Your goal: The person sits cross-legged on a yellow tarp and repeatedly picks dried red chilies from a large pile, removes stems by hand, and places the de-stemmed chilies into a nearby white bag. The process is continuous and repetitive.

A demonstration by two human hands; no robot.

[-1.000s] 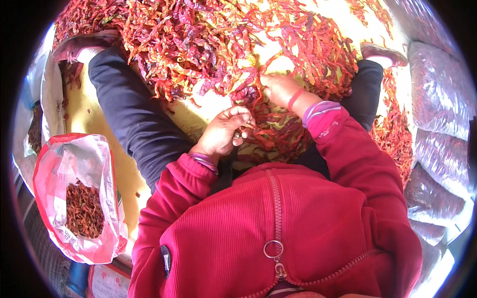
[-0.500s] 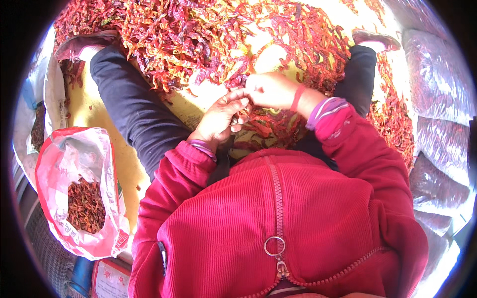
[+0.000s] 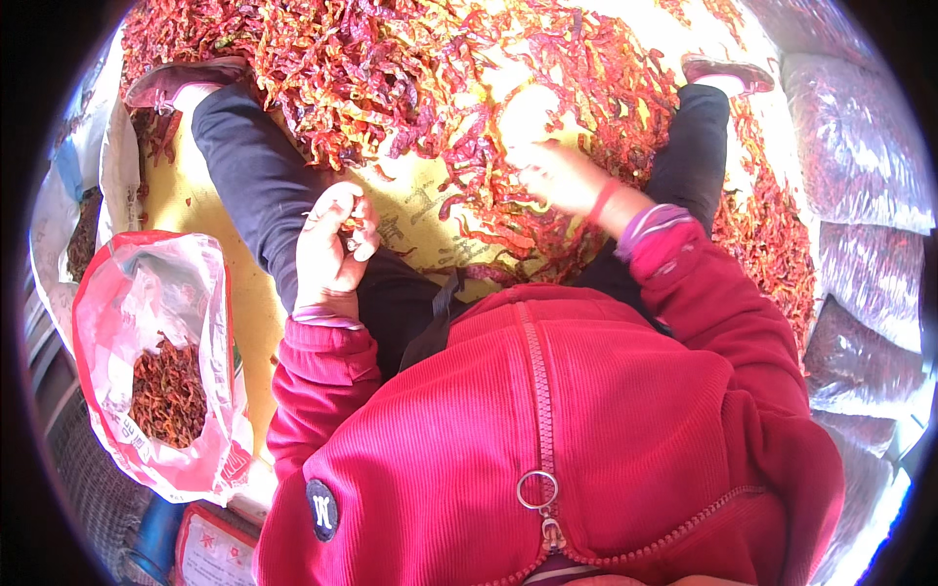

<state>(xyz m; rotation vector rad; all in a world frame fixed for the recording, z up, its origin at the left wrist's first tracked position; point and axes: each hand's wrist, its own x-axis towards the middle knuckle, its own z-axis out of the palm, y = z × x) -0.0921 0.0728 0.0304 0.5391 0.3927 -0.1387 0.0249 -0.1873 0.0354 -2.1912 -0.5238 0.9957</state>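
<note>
My left hand (image 3: 334, 244) is raised over my left thigh, its fingers curled closed. A bit of reddish dried chili (image 3: 348, 229) shows between the fingers and thumb. Out over the spread of dried chilies (image 3: 391, 73) between my legs, my right hand (image 3: 559, 174) extends forward, with a red band at its wrist. Strong light washes out its fingertips, so whether they hold a chili is unclear. On my left stands an open red-and-white bag (image 3: 88, 356), partly filled with small dark-red dried chilies (image 3: 168, 396).
Yellow sheeting (image 3: 186, 200) lies under the chilies. Clear plastic bags (image 3: 855, 146) packed with chilies are stacked along the right side. Another white sack (image 3: 117, 161) stands at the left. My legs (image 3: 249, 176) stretch out on both sides of the pile.
My hands were together over the pile and have parted. The left has moved left and closer to the bag; the right has shifted slightly right.
</note>
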